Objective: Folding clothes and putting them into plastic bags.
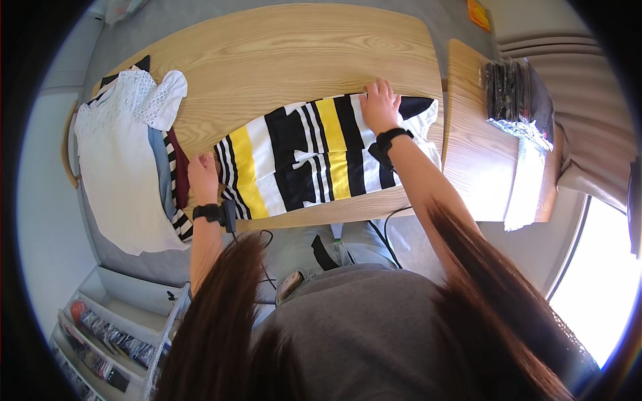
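Note:
A garment (291, 157) with black, white and yellow stripes lies across the front of the wooden table, with small folds near its middle. My right hand (381, 110) rests on its far right part, fingers stretched out over the cloth's upper edge. At the garment's left end is my left hand (202, 175), fingers curled in at the striped edge; the cloth in them is mostly hidden. Close to the left of that hand, a white top (124, 160) with a lacy yoke lies over other clothes and hangs down past the table edge.
The wooden table (287, 40) extends away from me. On a side table (468, 134) at the right is a stack of dark clothes in clear bags (515, 93). A shelf unit (114, 304) with packed items stands at lower left. A cable (386, 240) hangs near my lap.

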The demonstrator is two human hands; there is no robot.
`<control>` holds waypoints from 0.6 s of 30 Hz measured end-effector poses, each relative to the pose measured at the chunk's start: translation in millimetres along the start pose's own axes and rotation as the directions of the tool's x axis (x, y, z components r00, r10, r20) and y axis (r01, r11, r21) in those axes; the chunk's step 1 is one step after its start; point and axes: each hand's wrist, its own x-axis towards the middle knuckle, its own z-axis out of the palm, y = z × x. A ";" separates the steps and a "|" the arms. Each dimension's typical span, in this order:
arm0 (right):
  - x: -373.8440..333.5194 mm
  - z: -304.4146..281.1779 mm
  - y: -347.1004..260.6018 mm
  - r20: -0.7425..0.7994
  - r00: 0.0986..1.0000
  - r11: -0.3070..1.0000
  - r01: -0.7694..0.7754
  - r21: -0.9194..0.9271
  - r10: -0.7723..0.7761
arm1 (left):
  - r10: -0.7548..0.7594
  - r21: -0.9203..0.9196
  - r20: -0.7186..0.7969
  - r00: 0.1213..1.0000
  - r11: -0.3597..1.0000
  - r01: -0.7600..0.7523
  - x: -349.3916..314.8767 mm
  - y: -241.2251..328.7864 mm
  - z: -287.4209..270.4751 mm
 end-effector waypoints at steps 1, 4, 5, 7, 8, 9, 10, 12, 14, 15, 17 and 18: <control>-7.7 -1.1 -5.4 -0.036 0.998 0.999 0.049 0.000 -0.049 | -0.100 -0.012 0.028 0.995 0.995 0.100 -10.8 -0.7 -3.0; -50.3 -17.0 -31.3 0.041 0.979 0.972 0.192 0.138 -0.199 | -0.263 0.049 0.119 0.958 0.965 0.258 -42.1 35.1 -3.9; -70.8 -14.3 -45.3 0.033 0.963 0.960 0.263 0.100 -0.267 | -0.270 0.066 0.100 0.958 0.962 0.264 -50.0 32.4 0.6; -104.7 -9.1 -70.2 0.052 0.937 0.937 0.339 0.088 -0.345 | -0.273 0.126 0.075 0.959 0.957 0.262 -62.6 40.6 5.3; -115.9 -8.8 -76.4 0.078 0.934 0.934 0.340 0.106 -0.349 | -0.298 0.091 0.110 0.948 0.953 0.289 -66.5 48.2 8.6; -124.7 -2.3 -78.0 0.081 0.929 0.929 0.350 0.122 -0.361 | -0.297 0.094 0.110 0.949 0.953 0.288 -68.7 52.7 12.4; -130.1 4.6 -79.0 0.127 0.931 0.935 0.325 0.140 -0.342 | -0.283 0.107 0.087 0.955 0.956 0.274 -68.5 58.0 17.4; -131.6 7.5 -77.0 0.137 0.923 0.931 0.347 0.112 -0.361 | -0.270 0.126 0.068 0.960 0.957 0.260 -65.9 54.5 23.5; -132.4 7.5 -73.9 0.146 0.916 0.926 0.359 0.114 -0.373 | -0.288 0.105 0.262 0.921 0.957 0.269 -57.9 43.3 22.1; -132.6 7.3 -74.0 0.155 0.908 0.920 0.374 0.114 -0.388 | -0.290 0.064 0.344 0.893 0.956 0.285 -54.6 36.4 19.5; -132.5 6.7 -73.8 0.159 0.902 0.915 0.384 0.125 -0.401 | -0.271 -0.239 0.459 0.846 0.880 0.411 -52.0 28.0 15.1; -132.0 6.2 -72.6 0.166 0.895 0.909 0.395 0.134 -0.414 | -0.211 -0.494 0.561 0.800 0.691 0.528 -52.8 28.5 14.0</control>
